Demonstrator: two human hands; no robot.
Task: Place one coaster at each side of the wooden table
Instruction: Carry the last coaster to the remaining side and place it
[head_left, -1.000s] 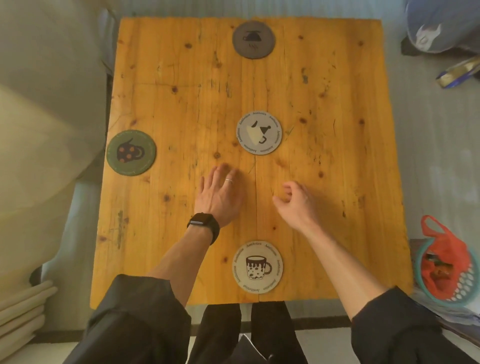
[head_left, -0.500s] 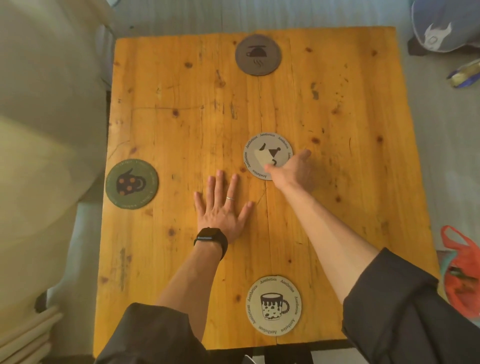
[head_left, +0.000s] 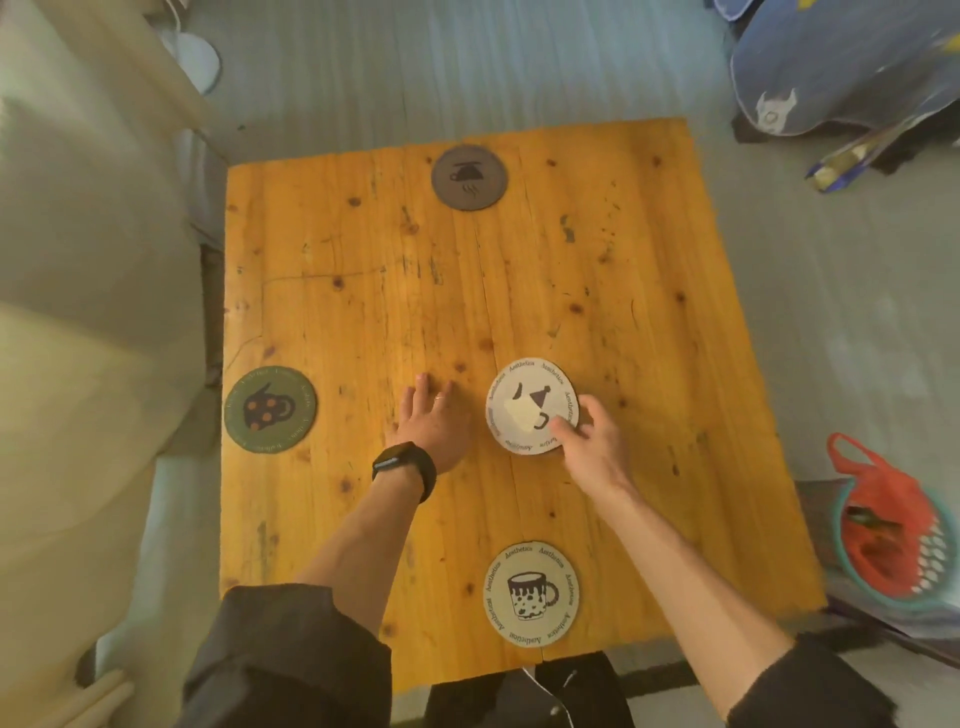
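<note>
— Pine-yellow planks, knotted; we noted the wooden table (head_left: 363, 291) with three of its sides already served. Brown coaster (head_left: 469, 177) sat at the far edge, green coaster (head_left: 270, 409) at the left edge, mug coaster (head_left: 531, 594) at the near edge, each roughly centred on its side.

— And the fourth?

— Pale coaster (head_left: 531, 405) lay flat near the middle, a little right of the centre seam, well apart from the right edge. We judged that side to be the one left unserved.

— How did we have hold of it?

— Our right hand (head_left: 597, 449) gripped its lower right rim: thumb pressed on the top face, the other fingers curled at the edge beside it. Pinched shut on the disc, as far as we could tell. A thin flat thing gives little purchase, so taking it by the rim made sense.

— The other hand?

— Left hand (head_left: 434, 423) rested palm down just beside it, fingers extended and close together, holding nothing; likely a brace while we leaned in.
</note>
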